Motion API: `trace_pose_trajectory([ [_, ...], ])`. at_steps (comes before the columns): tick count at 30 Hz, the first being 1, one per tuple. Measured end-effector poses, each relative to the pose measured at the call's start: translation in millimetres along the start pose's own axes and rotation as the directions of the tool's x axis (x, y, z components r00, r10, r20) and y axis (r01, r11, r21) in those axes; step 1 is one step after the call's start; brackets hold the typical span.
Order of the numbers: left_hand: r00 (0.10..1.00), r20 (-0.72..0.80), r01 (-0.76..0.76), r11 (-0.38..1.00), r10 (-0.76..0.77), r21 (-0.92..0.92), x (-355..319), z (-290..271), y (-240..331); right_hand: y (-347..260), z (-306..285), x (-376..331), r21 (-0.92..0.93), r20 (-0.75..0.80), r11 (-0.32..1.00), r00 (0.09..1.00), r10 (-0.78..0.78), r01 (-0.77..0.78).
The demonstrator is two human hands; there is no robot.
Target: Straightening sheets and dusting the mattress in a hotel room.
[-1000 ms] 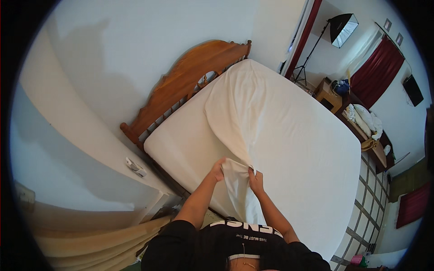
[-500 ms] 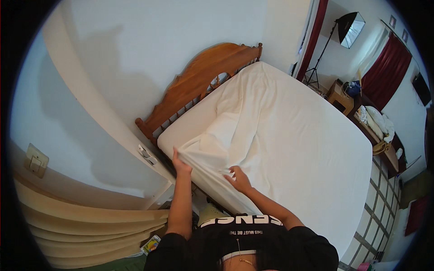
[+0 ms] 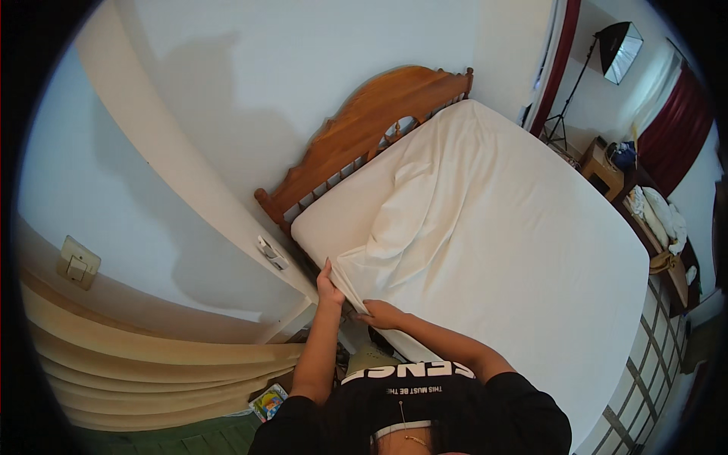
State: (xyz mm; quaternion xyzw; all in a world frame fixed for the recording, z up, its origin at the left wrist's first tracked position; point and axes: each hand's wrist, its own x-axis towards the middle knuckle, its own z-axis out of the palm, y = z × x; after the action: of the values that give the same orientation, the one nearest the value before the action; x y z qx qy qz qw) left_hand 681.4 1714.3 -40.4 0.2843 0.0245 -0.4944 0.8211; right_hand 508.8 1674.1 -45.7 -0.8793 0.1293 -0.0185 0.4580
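A cream bed sheet [image 3: 436,201] lies over the mattress, with long loose folds from the headboard end down to the near left corner. At that corner my left hand [image 3: 327,288] grips the sheet's edge, thumb pointing up. My right hand [image 3: 383,314] is closed on the edge a little to the right, at the mattress side; its fingertips are partly hidden. Between the two hands the fabric is drawn tight. Farther right the pale covering [image 3: 531,288] lies mostly smooth.
A carved wooden headboard [image 3: 379,114] stands against the wall. Close on my left are a door edge with a metal latch [image 3: 271,252], a light switch [image 3: 79,262] and a beige curtain [image 3: 167,364]. A softbox lamp [image 3: 622,53] and a wooden cabinet [image 3: 601,171] stand at the far right.
My right hand has come down from the top of the bed to the sheet's edge beside my left hand and closed on it. The view has shifted, so the bed appears farther right.
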Motion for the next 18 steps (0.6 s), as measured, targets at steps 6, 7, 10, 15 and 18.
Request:
trace_pose_trajectory([
  [6,0.977,0.182,0.115,0.993,-0.114,0.005,60.5,37.3,43.5,9.6,1.8,-2.4,0.256,0.324,0.966,0.944,-0.065,-0.021],
  [7,0.988,0.098,0.120,0.993,-0.121,0.017,73.5,40.7,49.8,8.4,1.7,-2.7,0.255,0.321,0.967,0.944,-0.072,-0.013],
  [10,0.994,0.096,0.042,0.997,-0.048,0.063,110.2,45.9,72.4,8.7,1.9,-3.1,0.354,0.433,0.935,0.889,-0.148,-0.017],
  [15,0.970,0.222,-0.118,0.992,0.103,0.055,125.4,62.3,119.9,38.7,41.8,14.2,0.024,0.664,1.000,0.748,-0.019,0.004],
  [18,0.952,0.148,-0.286,0.951,0.268,0.117,111.2,73.4,127.2,74.0,87.9,27.6,0.045,0.482,0.999,0.876,-0.023,0.002],
])
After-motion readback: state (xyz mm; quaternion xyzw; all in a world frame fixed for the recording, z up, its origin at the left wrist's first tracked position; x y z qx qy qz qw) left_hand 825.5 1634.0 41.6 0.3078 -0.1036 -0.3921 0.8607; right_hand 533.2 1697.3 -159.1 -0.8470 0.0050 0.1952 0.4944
